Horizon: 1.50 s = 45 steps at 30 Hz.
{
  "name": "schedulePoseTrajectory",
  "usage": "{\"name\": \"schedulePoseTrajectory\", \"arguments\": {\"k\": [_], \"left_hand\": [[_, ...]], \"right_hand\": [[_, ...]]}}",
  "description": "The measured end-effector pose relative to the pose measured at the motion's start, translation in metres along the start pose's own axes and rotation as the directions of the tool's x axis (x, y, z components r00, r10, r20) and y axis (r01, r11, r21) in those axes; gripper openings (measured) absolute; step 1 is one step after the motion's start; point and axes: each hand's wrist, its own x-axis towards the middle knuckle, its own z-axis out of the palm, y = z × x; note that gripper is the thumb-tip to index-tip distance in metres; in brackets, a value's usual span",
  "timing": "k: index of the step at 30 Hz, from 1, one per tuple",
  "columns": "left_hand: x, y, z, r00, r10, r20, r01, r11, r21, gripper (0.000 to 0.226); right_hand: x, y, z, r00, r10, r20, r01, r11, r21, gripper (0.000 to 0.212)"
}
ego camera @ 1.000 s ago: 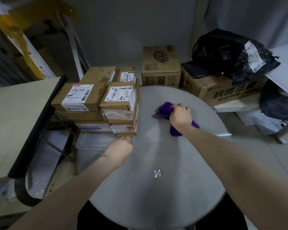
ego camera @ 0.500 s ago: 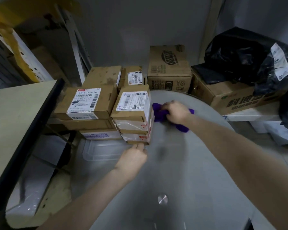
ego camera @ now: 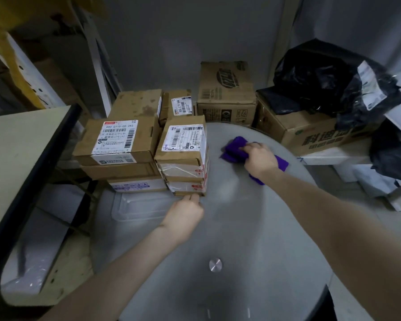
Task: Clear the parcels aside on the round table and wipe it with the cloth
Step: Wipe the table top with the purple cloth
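A stack of three taped cardboard parcels [ego camera: 183,144] stands on the left part of the round grey table [ego camera: 241,228]. Left of it is a second stack of parcels [ego camera: 120,140], with two more behind. My left hand [ego camera: 183,216] is curled into a loose fist, its knuckles against the lowest parcel's front edge. My right hand [ego camera: 259,159] grips a bunched purple cloth [ego camera: 234,149] and presses it onto the tabletop, a little right of the near stack.
A clear plastic tray [ego camera: 139,207] lies under the left stack. Behind the table stand a brown box [ego camera: 226,89] and a larger printed box [ego camera: 299,133] under black bags [ego camera: 322,75]. A beige desk [ego camera: 16,154] is at the left. A metal disc [ego camera: 215,265] marks the table's middle.
My right hand has slid the purple cloth to the right, away from the parcel stack it was touching half a second ago. My left hand stays at the foot of the stack.
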Motion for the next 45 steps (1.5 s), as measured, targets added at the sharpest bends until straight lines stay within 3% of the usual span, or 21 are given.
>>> {"name": "schedulePoseTrajectory", "arguments": {"k": [3,6,8,12,14,17,20,24,26,28,31,33,35,37,39,41,42,43,44,45], "left_hand": [[0.000,-0.002,0.006,1.000,0.013,-0.020,-0.012,1.000,0.016,0.045],[0.001,-0.004,0.011,0.999,0.003,-0.040,-0.004,1.000,-0.003,0.047],[0.001,-0.006,0.014,0.998,-0.011,-0.059,0.008,0.998,-0.059,0.048],[-0.020,-0.021,0.013,0.988,-0.070,-0.138,0.037,0.972,-0.231,0.040],[-0.035,-0.033,0.011,0.974,-0.164,-0.155,0.114,0.952,-0.285,0.038],[-0.060,-0.052,0.013,0.945,-0.321,-0.055,0.295,0.916,-0.272,0.033],[-0.080,-0.063,0.024,0.915,-0.404,0.004,0.388,0.875,-0.290,0.033],[-0.090,-0.058,0.028,0.899,-0.437,0.029,0.424,0.854,-0.301,0.033],[-0.090,-0.053,0.026,0.898,-0.440,0.031,0.428,0.852,-0.301,0.026],[-0.091,-0.047,0.024,0.901,-0.431,0.037,0.424,0.863,-0.273,0.023],[-0.089,-0.034,0.020,0.921,-0.387,0.033,0.383,0.888,-0.255,0.027],[-0.083,-0.024,0.017,0.938,-0.345,0.026,0.338,0.898,-0.283,0.029],[-0.077,-0.012,0.012,0.955,-0.297,0.029,0.291,0.905,-0.310,0.032],[-0.072,-0.001,0.007,0.963,-0.268,0.025,0.262,0.911,-0.318,0.034],[-0.070,0.010,0.001,0.965,-0.260,0.024,0.254,0.914,-0.316,0.035],[-0.070,0.018,-0.003,0.968,-0.249,0.020,0.243,0.916,-0.319,0.036],[-0.070,0.022,-0.005,0.970,-0.243,0.021,0.237,0.916,-0.323,0.036],[-0.070,0.024,-0.005,0.971,-0.238,0.020,0.231,0.916,-0.327,0.037],[-0.070,0.025,-0.006,0.972,-0.235,0.012,0.226,0.918,-0.326,0.038],[-0.069,0.025,-0.006,0.972,-0.236,0.004,0.225,0.919,-0.323,0.039]], "right_hand": [[-0.032,0.025,-0.005,0.967,0.249,-0.061,-0.251,0.967,-0.029,0.051],[-0.059,0.025,-0.004,0.939,0.340,-0.044,-0.341,0.940,-0.023,0.054],[-0.081,0.018,0.002,0.956,0.292,-0.034,-0.293,0.955,-0.050,0.055],[-0.137,-0.018,0.014,0.997,0.064,0.033,-0.060,0.992,-0.114,0.058],[-0.164,-0.048,0.017,0.997,-0.012,0.081,0.020,0.994,-0.104,0.062],[-0.202,-0.100,0.030,0.976,-0.114,0.184,0.136,0.984,-0.111,0.067],[-0.224,-0.148,0.044,0.958,-0.126,0.256,0.167,0.976,-0.142,0.067],[-0.224,-0.214,0.059,0.936,-0.123,0.330,0.160,0.983,-0.090,0.060],[-0.226,-0.237,0.067,0.914,-0.178,0.363,0.213,0.975,-0.058,0.067],[-0.228,-0.239,0.070,0.861,-0.336,0.383,0.386,0.921,-0.060,0.072],[-0.239,-0.194,0.059,0.659,-0.661,0.358,0.701,0.712,0.023,0.064],[-0.250,-0.156,0.048,0.547,-0.770,0.327,0.791,0.604,0.100,0.058],[-0.256,-0.119,0.040,0.516,-0.796,0.315,0.816,0.569,0.102,0.056],[-0.252,-0.083,0.034,0.587,-0.757,0.286,0.777,0.626,0.061,0.055],[-0.242,-0.049,0.026,0.741,-0.644,0.190,0.649,0.759,0.038,0.055],[-0.235,-0.025,0.014,0.928,-0.367,0.072,0.366,0.930,0.019,0.057],[-0.234,-0.021,0.012,0.975,-0.220,0.012,0.220,0.975,0.035,0.058],[-0.236,-0.027,0.011,0.991,-0.133,-0.010,0.133,0.989,0.062,0.058],[-0.243,-0.040,0.011,0.991,-0.137,-0.001,0.137,0.988,0.073,0.059],[-0.254,-0.057,0.014,0.972,-0.231,0.039,0.227,0.971,0.074,0.060]]}}
